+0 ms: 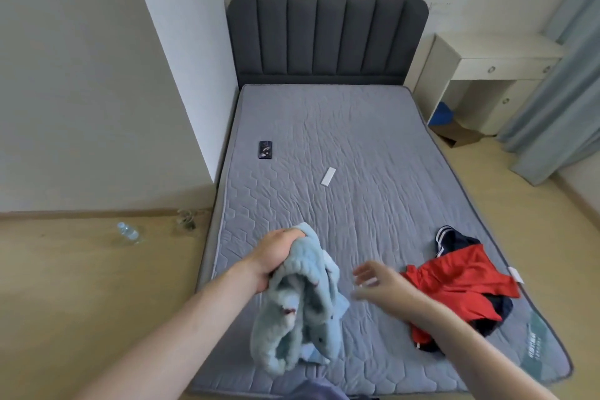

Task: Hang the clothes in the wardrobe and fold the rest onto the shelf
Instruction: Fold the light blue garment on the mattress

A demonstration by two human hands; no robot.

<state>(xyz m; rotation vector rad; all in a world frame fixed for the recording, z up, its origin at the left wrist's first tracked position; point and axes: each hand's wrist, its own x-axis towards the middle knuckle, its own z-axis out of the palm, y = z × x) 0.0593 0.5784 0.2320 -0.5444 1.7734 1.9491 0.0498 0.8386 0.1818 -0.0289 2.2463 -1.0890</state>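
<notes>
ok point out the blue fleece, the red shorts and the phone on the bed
blue fleece (302,305), head view, on its bunched middle
red shorts (461,279), head view, on the red panel
phone (265,150), head view, on its back

Right hand (378,282) motion-blurred; phone (265,150) markings illegible.

2 bare arms show, with no sleeves. The left hand (274,256) has no rings and no watch. The right hand (381,282) is blurry, so small things on it are hard to see.
</notes>
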